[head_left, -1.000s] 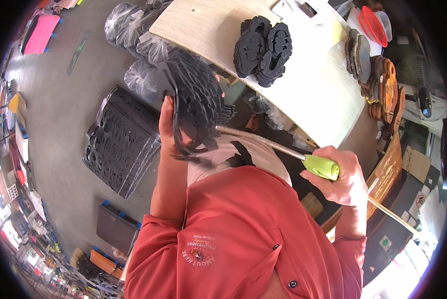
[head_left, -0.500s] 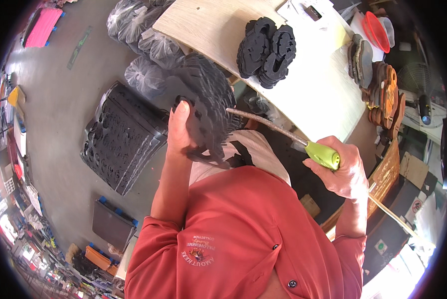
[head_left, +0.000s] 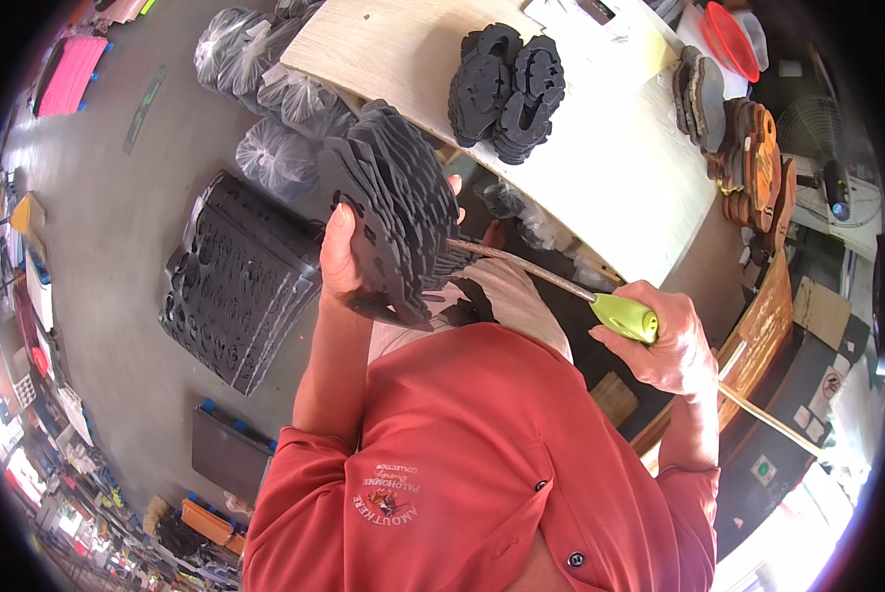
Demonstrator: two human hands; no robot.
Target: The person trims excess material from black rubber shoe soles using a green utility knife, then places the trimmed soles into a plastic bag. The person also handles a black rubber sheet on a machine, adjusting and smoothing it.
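Head view. We see a dark-grey layered stack of thin, flat, cut-out pieces raised in front of the wearer's red button-up shirt. The left hand lies at the lower left of the stack and grips it: the thumb presses the outer face, while fingertips show past the opposite side. The right hand, well apart to the right, is curled round the lime-green handle of a slender metal rod tool. We follow the rod leftward to the right side of the stack; whether its tip touches the layers or passes between them, we cannot tell.

Beyond the hands runs the slanting edge of a pale wooden counter; in this view the upper end of the stack meets that edge. Two black piles of cut-out shapes stand side by side just inside it. The widest room lies to the left, over the smooth grey floor, though a dark bundle of perforated sheets rests near the left forearm. Clear plastic bags with dark contents crowd the upper left of the stack.
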